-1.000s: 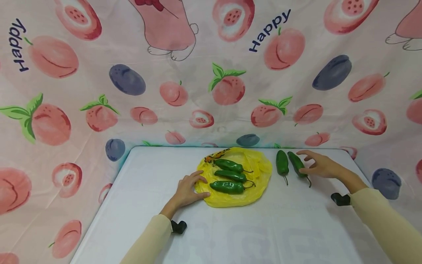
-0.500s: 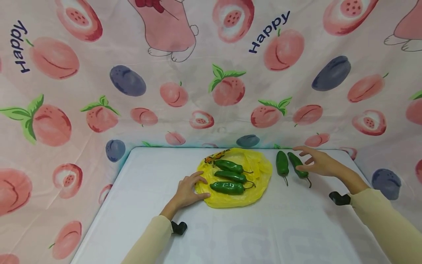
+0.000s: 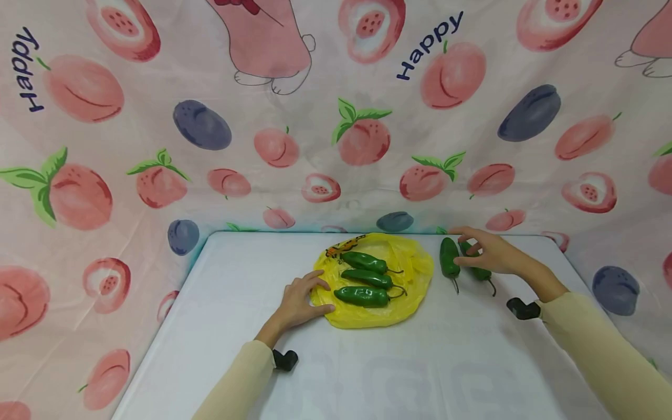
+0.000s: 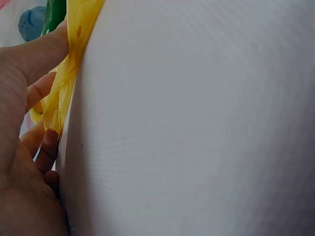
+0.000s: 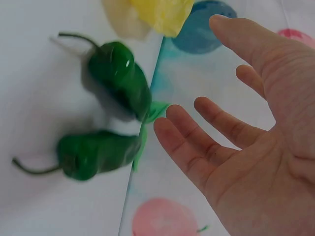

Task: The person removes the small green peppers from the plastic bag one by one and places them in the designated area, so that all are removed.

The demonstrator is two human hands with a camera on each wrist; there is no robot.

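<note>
A yellow plastic bag [image 3: 404, 309] lies spread on the table with three green chili peppers [image 3: 362, 297] on it. My left hand [image 3: 300, 300] holds the bag's left edge; in the left wrist view its yellow plastic [image 4: 61, 98] gathers between thumb and fingers. Two more green peppers lie to the right of the bag. My right hand [image 3: 490, 252] hovers over them, thumb and fingers spread and holding nothing. Its thumb overlaps the nearer pepper [image 3: 448, 256], while the fingers partly hide the farther pepper [image 3: 480, 272]. Both peppers [image 5: 120, 81] show below the fingers in the right wrist view.
The white tabletop [image 3: 388, 373] ends at a back edge close behind the bag and peppers. A fruit-printed cloth [image 3: 294, 116] hangs behind and at both sides. Black devices are strapped at the left wrist [image 3: 285, 360] and right wrist [image 3: 523, 308].
My right hand has shifted left and slightly away from me, from over the farther pepper toward the one closer to the bag. The left hand, bag and peppers have stayed in place.
</note>
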